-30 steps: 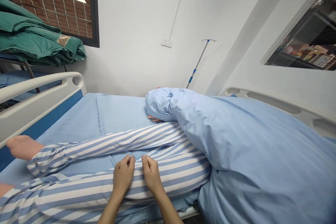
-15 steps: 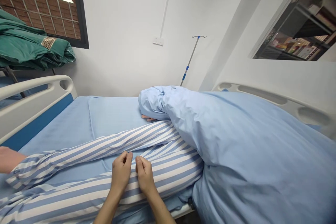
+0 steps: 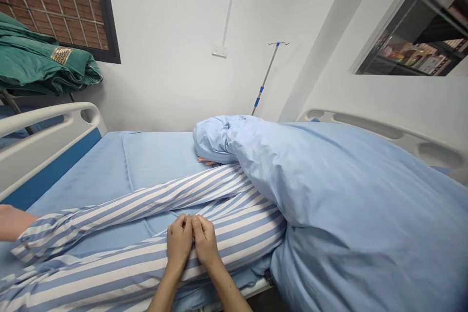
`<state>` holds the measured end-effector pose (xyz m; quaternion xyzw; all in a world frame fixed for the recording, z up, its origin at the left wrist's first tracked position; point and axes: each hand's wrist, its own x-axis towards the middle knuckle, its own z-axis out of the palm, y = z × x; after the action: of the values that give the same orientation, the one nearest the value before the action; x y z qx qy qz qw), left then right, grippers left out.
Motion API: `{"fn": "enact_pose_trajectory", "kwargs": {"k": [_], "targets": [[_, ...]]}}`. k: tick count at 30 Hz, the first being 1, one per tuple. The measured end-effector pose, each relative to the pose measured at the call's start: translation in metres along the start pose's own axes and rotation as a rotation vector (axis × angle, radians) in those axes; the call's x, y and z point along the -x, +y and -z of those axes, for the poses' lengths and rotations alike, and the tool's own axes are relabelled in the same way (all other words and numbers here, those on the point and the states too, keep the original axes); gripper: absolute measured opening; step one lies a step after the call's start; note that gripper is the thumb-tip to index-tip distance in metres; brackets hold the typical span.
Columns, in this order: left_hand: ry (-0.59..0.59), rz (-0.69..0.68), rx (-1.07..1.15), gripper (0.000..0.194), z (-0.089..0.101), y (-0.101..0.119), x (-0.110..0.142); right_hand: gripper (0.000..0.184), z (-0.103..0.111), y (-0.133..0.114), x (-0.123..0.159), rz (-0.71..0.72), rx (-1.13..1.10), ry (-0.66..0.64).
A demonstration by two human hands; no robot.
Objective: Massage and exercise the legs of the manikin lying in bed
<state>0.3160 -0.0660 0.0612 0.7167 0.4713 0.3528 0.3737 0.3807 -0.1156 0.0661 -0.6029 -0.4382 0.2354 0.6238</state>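
My left hand [image 3: 179, 241] and my right hand [image 3: 205, 241] are both closed, knuckles up and fingers curled in. Their thumb sides touch in front of me, and no object shows in either. Both are over the near leg of blue-and-white striped trousers [image 3: 120, 268]; whether they touch the cloth I cannot tell. The trousers are on a figure lying on the bed, with a bare ankle [image 3: 16, 223] at the left edge. A light blue quilt [image 3: 329, 180] covers the upper body. Fingertips [image 3: 207, 161] of the figure's hand stick out from under the quilt's folded end.
A blue sheet [image 3: 157, 148] covers the mattress. Pale bed boards stand at the left [image 3: 47, 129] and the right [image 3: 380, 131]. Behind the bed are a drip pole [image 3: 268, 70] and a wall socket [image 3: 219, 51]. Green folded covers [image 3: 44, 66] lie at the far left, below a barred window [image 3: 54, 5].
My hands have come together from a small gap and now touch. They have shifted slightly right. The quilt and trousers look the same; the view has tilted down a little.
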Motion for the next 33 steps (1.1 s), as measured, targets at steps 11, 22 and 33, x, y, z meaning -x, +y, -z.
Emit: {"fn": "enact_pose_trajectory", "kwargs": {"k": [11, 22, 33], "targets": [[0.008, 0.018, -0.021, 0.034, 0.0, 0.004, 0.003, 0.041, 0.018, -0.046, -0.023, 0.047, 0.181, -0.029], [-0.025, 0.017, -0.05, 0.034, 0.0, 0.002, 0.004, 0.037, 0.015, 0.006, -0.004, 0.073, 0.316, -0.019], [-0.051, 0.004, 0.024, 0.035, 0.003, 0.011, 0.001, 0.04, 0.017, 0.002, -0.01, 0.037, 0.171, 0.018]]}}
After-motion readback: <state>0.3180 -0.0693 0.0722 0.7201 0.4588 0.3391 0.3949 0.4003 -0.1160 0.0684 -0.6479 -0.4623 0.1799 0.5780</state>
